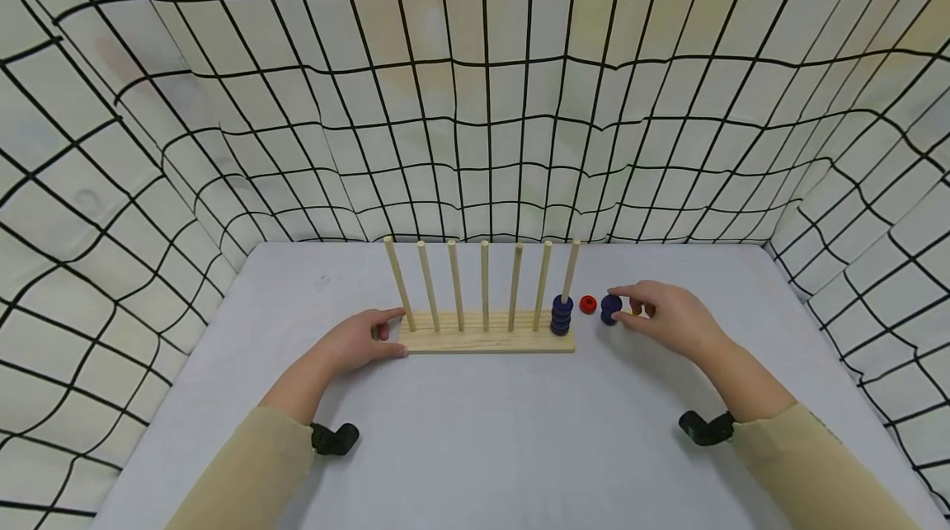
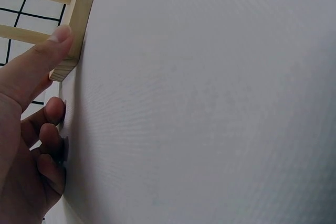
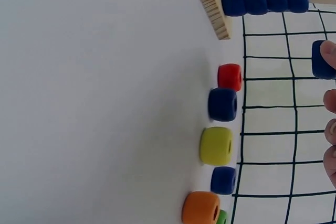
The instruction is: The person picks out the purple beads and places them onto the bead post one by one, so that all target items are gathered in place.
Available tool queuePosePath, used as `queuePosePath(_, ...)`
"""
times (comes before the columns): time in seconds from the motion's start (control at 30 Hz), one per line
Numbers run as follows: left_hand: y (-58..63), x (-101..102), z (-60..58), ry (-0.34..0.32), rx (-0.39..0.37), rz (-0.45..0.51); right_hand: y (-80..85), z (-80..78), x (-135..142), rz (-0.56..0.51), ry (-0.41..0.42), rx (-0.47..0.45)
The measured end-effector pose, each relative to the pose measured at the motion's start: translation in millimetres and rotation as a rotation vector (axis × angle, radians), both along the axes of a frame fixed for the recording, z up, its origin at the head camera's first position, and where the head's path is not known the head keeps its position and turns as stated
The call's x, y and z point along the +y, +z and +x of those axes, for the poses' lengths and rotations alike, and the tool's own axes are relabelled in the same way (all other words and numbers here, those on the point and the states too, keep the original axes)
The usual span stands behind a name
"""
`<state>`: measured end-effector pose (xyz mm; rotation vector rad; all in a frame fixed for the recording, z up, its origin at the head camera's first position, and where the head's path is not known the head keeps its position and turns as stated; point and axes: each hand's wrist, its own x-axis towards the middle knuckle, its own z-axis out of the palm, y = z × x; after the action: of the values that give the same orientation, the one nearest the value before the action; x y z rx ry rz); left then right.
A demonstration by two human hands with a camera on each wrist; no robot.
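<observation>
A wooden peg stand with several upright pegs stands on the table. My left hand pinches its left end, thumb on the front edge and a finger behind. Several dark blue beads are stacked on the rightmost peg. To the right of the stand, my right hand pinches another blue bead between thumb and fingertips, held up off the table. Its other fingers are curled in the right wrist view. A red bead lies between the stand and that hand.
Loose beads lie in a rough row in the right wrist view: blue, yellow, a second blue, orange and a partly hidden green one. Black netting over pale walls surrounds the white table at back and sides.
</observation>
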<state>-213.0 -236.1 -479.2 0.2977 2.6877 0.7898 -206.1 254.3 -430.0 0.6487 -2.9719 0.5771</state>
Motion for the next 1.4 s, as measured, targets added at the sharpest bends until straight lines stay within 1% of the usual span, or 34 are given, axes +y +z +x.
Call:
queuePosePath(0.13, 1.2, 0, 0.6, 0.003, -0.003, 0.003, 8.2, 2.5, -4, -0.017, 0.0, 0.073)
queuePosePath(0.33, 0.4, 0, 0.8, -0.005, 0.001, 0.015, 17.4, 4.3, -10, -0.086, -0.015, 0.149)
queuePosePath(0.53, -0.9, -1, 0.0, -0.008, 0.003, 0.017, 26.3, 5.5, -17, -0.159, -0.02, 0.194)
queuePosePath(0.8, -0.8, 0, -0.3, -0.008, 0.007, 0.009, 42.6, 8.6, -30, -0.244, -0.035, 0.249)
queuePosePath(1.03, -3.4, -2, -1.4, -0.016, 0.017, 0.007, 54.9, 6.1, -40, -0.398, -0.019, 0.332)
queuePosePath(1.1, -3.1, -2, -1.6, -0.012, 0.014, 0.009, 57.7, 5.0, -44, -0.425, -0.014, 0.348)
queuePosePath(1.23, -3.4, -2, -1.6, -0.008, 0.014, 0.011, 62.2, 4.2, -51, -0.467, -0.009, 0.351)
queuePosePath(1.4, -2.5, -1, -0.7, -0.009, 0.01, 0.009, 63.8, 4.5, -57, -0.53, -0.035, 0.306)
